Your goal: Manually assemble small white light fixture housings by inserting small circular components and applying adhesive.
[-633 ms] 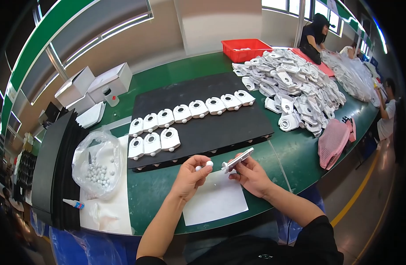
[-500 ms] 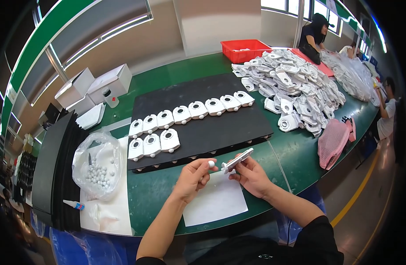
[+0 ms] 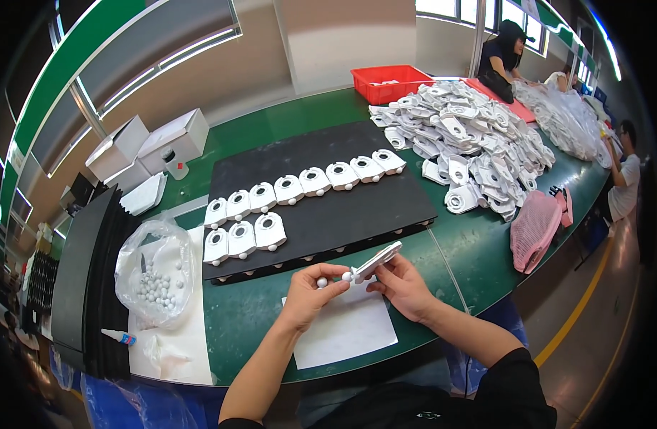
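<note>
Pinched between thumb and forefinger, the left hand's point(image 3: 307, 294) grip is narrow on a small white ball point(image 3: 348, 277). A second ball point(image 3: 321, 282) sits tucked farther back in the same hand, perhaps held ready to spare a reach. Opposite, the right hand point(image 3: 407, 289) has its grip closed on a flat white piece point(image 3: 378, 261), thumb to one side, fingers to the other, its far end tilted up. Held that way, I'd judge, its near end is free of the fingers and faces the ball. Whether ball and piece touch, I cannot tell from where I stand; they are at least very close.

Both hands are above a sheet of paper point(image 3: 346, 332) on the green tabletop point(image 3: 250, 318), likely laid there to protect the surface. Beyond them, a black board point(image 3: 371, 207) carries finished-looking pieces point(image 3: 315, 181): eight in the back row, three in front, side by side with their balls toward the person, probably so the balls can sit undisturbed.

To the left, a clear plastic bag point(image 3: 128, 261) gapes open, its loose balls point(image 3: 155, 292) handy for that side; a small bottle point(image 3: 119, 336) lies near it. A large heap of pieces point(image 3: 471, 136) sits to the right, seemingly placed for the other hand, just in front of a red bin point(image 3: 393, 93).
</note>
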Demonstrator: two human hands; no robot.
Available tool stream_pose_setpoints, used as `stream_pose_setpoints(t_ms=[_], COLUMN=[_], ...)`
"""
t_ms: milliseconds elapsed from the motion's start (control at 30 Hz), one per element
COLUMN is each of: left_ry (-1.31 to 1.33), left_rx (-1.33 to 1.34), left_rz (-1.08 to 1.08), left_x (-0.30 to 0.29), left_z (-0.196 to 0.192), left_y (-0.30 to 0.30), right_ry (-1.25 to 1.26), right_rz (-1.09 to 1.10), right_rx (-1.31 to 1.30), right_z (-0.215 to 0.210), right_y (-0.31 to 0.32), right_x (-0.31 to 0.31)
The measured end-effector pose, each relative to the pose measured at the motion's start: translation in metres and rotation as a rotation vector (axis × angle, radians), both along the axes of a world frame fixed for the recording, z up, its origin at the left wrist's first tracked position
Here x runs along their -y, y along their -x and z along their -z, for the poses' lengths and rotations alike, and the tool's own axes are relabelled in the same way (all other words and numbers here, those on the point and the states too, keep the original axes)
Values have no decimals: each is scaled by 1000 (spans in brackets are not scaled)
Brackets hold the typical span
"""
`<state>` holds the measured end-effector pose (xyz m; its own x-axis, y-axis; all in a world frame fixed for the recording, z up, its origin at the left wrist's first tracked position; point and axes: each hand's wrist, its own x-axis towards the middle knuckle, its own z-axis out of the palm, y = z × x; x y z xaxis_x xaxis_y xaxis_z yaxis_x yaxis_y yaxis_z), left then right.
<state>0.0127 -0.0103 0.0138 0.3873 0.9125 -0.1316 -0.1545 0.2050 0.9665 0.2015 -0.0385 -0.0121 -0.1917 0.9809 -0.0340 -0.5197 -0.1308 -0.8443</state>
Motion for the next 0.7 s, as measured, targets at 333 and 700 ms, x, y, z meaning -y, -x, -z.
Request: stream_pose_setpoints(t_ms=[333, 700], left_ry=[-99, -562], left_rx=[-74, -334], left_rz=[3, -138], left_x=[-1, 2], left_z=[4, 7], left_y=[0, 3], right_ry=[3, -160], right_rz=[17, -121], right_rx=[34, 168], right_z=[-1, -18], right_y=[0, 5], right_x=[2, -9])
